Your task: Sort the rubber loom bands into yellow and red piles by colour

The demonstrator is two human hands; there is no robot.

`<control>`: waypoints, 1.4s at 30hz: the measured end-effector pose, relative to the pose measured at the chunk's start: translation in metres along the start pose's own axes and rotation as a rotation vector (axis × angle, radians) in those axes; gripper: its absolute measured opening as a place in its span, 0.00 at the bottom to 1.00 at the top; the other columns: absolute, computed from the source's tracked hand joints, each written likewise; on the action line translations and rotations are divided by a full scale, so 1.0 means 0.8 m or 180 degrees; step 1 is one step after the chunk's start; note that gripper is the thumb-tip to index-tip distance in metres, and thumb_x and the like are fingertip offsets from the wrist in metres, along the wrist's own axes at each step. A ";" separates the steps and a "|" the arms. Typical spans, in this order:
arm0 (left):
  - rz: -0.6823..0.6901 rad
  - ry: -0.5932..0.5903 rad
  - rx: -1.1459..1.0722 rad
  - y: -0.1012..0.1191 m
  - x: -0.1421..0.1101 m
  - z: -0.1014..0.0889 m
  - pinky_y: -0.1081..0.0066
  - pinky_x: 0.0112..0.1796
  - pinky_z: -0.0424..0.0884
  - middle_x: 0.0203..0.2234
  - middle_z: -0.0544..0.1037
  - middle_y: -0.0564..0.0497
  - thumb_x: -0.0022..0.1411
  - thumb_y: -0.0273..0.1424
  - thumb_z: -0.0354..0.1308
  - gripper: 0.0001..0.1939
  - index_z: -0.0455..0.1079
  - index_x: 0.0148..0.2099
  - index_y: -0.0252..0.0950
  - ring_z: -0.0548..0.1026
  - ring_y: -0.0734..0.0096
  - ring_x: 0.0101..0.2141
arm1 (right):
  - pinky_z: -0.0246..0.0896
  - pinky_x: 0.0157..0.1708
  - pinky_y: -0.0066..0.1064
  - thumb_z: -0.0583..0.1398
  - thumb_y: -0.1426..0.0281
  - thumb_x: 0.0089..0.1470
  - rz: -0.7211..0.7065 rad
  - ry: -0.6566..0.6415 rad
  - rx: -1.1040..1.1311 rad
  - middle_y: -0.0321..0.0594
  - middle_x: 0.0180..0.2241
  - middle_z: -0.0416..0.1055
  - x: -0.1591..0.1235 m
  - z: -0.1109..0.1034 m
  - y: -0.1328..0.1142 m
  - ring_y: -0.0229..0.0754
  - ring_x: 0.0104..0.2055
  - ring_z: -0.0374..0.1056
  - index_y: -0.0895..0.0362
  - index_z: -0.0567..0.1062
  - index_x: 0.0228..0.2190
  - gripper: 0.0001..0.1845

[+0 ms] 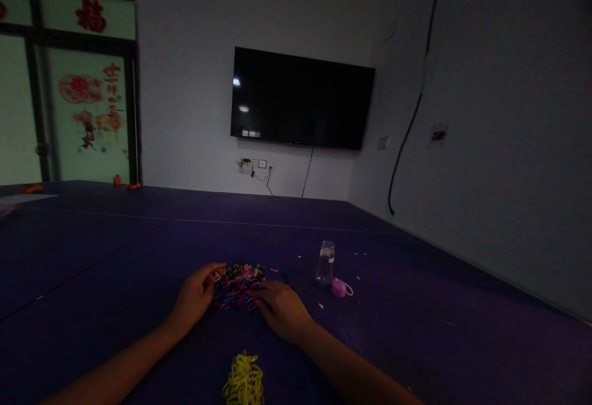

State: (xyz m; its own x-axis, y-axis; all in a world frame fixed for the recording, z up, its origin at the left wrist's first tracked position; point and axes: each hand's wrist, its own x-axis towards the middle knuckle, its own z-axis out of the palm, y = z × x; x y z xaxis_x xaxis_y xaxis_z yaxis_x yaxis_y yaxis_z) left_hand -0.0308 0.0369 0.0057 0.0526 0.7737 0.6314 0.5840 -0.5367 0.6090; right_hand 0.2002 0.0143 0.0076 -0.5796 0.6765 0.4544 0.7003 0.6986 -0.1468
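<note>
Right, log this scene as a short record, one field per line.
Left hand: at the left edge of the mixed pile
Right hand: at the right edge of the mixed pile
Mixed pile: many-coloured small bands, between the hands
Yellow pile: yellow bands, apart, nearer the person
Bottle: clear, upright, lid off
Pink lid: beside the bottle
Surface: dark purple-blue
Wall screen: dark, with reflections

Left of the yellow heap [244,380], the person's left hand [197,294] and left forearm [143,355] are showing bare, the forearm narrowing toward the wrist; right of it, the right hand [282,309] and right forearm [340,349] are also showing bare.
</note>
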 end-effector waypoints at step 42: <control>0.0792 -0.0743 0.0847 -0.012 -0.001 0.011 0.53 0.51 0.64 0.44 0.78 0.51 0.60 0.29 0.48 0.15 0.75 0.43 0.42 0.68 0.58 0.51 | 0.60 0.45 0.34 0.49 0.74 0.59 -0.0175 0.0304 -0.0150 0.43 0.42 0.73 -0.001 0.002 -0.010 0.42 0.45 0.67 0.56 0.71 0.44 0.15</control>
State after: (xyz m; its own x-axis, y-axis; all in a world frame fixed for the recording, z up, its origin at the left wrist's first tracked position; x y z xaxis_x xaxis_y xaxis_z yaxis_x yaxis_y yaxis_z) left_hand -0.0297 0.0445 -0.0050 0.3821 0.7034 0.5993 0.7172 -0.6347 0.2877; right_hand 0.1944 0.0085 0.0071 -0.5770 0.6106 0.5425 0.6886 0.7208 -0.0789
